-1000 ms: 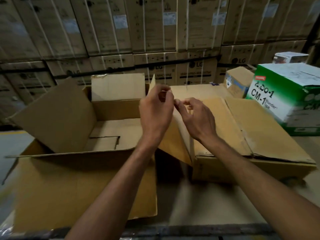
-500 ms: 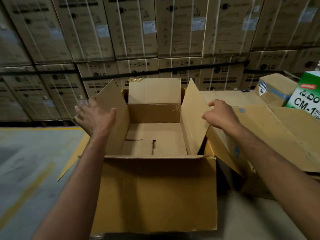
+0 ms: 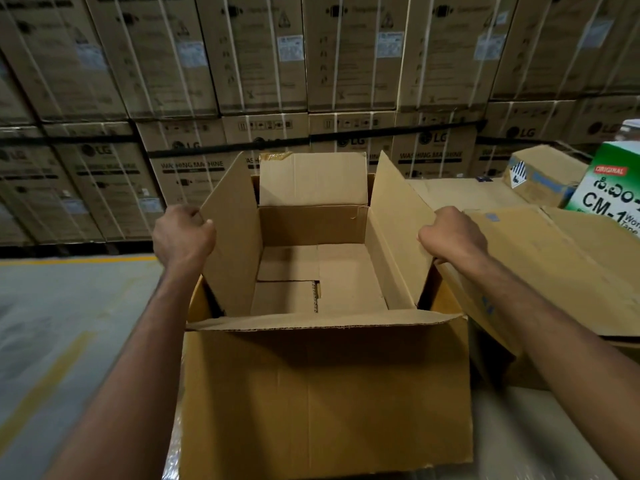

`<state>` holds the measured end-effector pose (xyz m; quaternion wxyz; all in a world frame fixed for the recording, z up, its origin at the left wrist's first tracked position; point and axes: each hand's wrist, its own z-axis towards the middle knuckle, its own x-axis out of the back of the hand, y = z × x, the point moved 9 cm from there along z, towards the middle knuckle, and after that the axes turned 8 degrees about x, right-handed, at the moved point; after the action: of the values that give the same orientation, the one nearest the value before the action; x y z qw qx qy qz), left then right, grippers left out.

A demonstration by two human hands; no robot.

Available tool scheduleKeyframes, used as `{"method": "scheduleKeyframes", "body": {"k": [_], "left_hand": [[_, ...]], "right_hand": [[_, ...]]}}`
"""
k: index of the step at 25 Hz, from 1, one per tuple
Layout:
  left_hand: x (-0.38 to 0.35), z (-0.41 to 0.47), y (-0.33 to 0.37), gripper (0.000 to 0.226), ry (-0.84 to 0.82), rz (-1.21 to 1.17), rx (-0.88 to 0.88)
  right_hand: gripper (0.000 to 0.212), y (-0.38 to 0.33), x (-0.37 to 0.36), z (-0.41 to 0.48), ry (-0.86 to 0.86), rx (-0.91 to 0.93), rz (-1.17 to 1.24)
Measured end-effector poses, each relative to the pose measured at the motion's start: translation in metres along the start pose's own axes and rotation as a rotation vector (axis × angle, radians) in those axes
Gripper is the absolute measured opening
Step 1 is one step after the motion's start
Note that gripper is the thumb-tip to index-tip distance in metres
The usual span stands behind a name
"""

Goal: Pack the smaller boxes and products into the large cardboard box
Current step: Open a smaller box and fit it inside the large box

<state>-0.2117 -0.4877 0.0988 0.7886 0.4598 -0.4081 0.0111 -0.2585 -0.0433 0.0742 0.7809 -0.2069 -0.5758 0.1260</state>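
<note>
A large open cardboard box [image 3: 325, 393] stands right in front of me, with nothing in it but its folded bottom flaps. My left hand [image 3: 183, 235] grips the outer edge of the box's left flap [image 3: 232, 230], which stands upright. My right hand [image 3: 450, 233] grips the outer edge of the right flap [image 3: 398, 220], also held up. The far flap stands upright and the near flap hangs forward over the front wall. A green and white CM-1 box [image 3: 609, 195] and a small brown box [image 3: 540, 178] sit to the right.
Flattened cardboard [image 3: 554, 271] lies on the surface at the right, against the big box. Stacked LG washing machine cartons [image 3: 311, 81] form a wall behind. Grey floor with a yellow line [image 3: 69, 306] lies to the left.
Both hands left the middle of the box and spread apart, the left to the left flap, the right to the right flap. They now grip the flaps' edges, and the view turned left.
</note>
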Motion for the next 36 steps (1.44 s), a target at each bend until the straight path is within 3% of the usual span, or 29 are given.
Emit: {"method": "scheduleKeyframes", "body": {"k": [5, 10, 14, 17, 24, 36], "left_hand": [[0.003, 0.011, 0.009, 0.038, -0.012, -0.096, -0.059], [-0.025, 0.023, 0.007, 0.053, -0.199, 0.114, -0.133], [-0.038, 0.023, 0.005, 0.045, -0.272, 0.136, -0.131], [-0.036, 0.028, 0.000, 0.037, -0.260, 0.156, -0.111], [-0.028, 0.034, -0.011, 0.048, -0.263, 0.094, -0.031], [0.034, 0.010, 0.069, 0.035, -0.099, -0.026, -0.255]], "right_hand": [[0.011, -0.007, 0.013, -0.003, 0.068, 0.022, -0.032], [0.009, -0.010, -0.003, -0.010, -0.036, -0.008, -0.100], [0.007, -0.007, -0.001, -0.008, -0.075, -0.020, -0.140], [0.010, -0.001, 0.000, -0.005, -0.100, -0.032, -0.148], [0.010, 0.006, 0.001, 0.000, -0.120, -0.036, -0.106], [0.020, -0.031, 0.049, 0.001, 0.192, 0.134, -0.088]]}}
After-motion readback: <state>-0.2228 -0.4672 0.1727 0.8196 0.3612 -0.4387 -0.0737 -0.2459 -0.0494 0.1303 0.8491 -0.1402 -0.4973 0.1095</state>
